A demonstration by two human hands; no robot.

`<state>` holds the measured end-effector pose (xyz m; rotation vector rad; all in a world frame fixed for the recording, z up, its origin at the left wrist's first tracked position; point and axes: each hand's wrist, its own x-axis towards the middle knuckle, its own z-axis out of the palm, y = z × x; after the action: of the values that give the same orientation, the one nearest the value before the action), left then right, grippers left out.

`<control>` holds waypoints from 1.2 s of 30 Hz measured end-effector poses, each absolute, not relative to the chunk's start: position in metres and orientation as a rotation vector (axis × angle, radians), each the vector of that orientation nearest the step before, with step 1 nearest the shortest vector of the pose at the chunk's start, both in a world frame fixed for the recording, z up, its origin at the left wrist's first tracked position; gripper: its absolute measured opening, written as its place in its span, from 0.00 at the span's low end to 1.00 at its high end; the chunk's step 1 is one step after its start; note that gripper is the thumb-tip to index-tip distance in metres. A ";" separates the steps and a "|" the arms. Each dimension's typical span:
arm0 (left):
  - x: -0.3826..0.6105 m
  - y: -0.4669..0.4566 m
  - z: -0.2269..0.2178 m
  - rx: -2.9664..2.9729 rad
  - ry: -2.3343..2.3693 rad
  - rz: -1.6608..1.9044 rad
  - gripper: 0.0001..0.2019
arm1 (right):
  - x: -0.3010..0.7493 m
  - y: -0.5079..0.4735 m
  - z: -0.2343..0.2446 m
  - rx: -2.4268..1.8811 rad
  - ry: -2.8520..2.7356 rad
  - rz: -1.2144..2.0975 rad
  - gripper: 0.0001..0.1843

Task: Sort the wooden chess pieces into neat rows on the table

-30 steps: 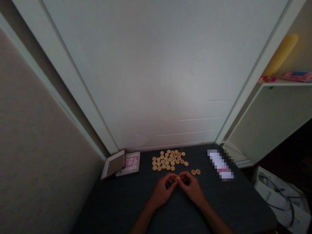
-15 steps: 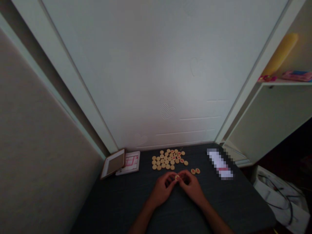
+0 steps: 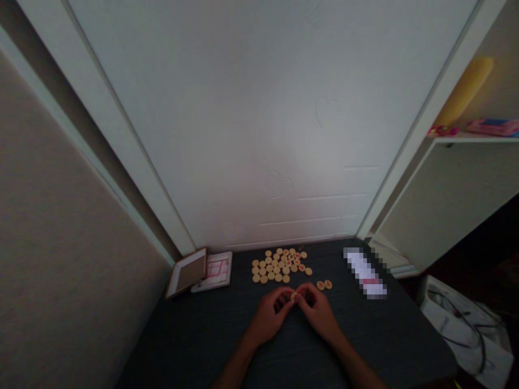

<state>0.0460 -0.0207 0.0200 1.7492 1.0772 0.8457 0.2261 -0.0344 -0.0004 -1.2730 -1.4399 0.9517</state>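
Note:
Between my two hands is a round wooden Chinese chess piece (image 3: 293,296), partly covered by my fingers. My left hand (image 3: 272,312) pinches its left side between thumb and fingers. On the right side, my right hand (image 3: 319,310) is closed on the same piece, with its thumb over part of the face. Two red-marked Chinese chess pieces (image 3: 324,284) lie side by side just beyond my right hand. Farther back is a cluster of many more pieces (image 3: 276,269); several show red markings, while most look plain on top.
A shallow box lid or tray (image 3: 170,286) leans on a flat white box with red lines (image 3: 219,270) at the table's back left. A blurred-out white item (image 3: 365,273) lies on the right. Behind the dark table (image 3: 300,356) stands a white panel (image 3: 243,135).
My right thumb has shifted over the held piece, so less of its marked face shows. Both hands otherwise stay in place, and the pieces on the table lie as before.

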 end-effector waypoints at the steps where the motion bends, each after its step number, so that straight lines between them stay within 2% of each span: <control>1: 0.046 -0.021 0.020 1.748 1.078 0.854 0.13 | 0.226 -0.034 0.000 -1.265 -1.435 0.956 0.14; 17: 0.046 -0.020 0.018 1.650 1.040 0.949 0.12 | 0.223 -0.038 0.008 -1.188 -1.471 0.989 0.17; 27: 0.047 -0.015 0.012 1.588 1.061 0.958 0.10 | 0.218 -0.042 0.007 -1.202 -1.690 0.795 0.11; 36: 0.047 -0.017 0.020 1.515 1.022 0.929 0.15 | 0.220 -0.039 0.002 -1.237 -1.667 0.747 0.12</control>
<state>0.0468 -0.0169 0.0202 1.5146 1.0221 0.9294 0.2202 -0.0391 0.0018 -1.2372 -1.6675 0.7466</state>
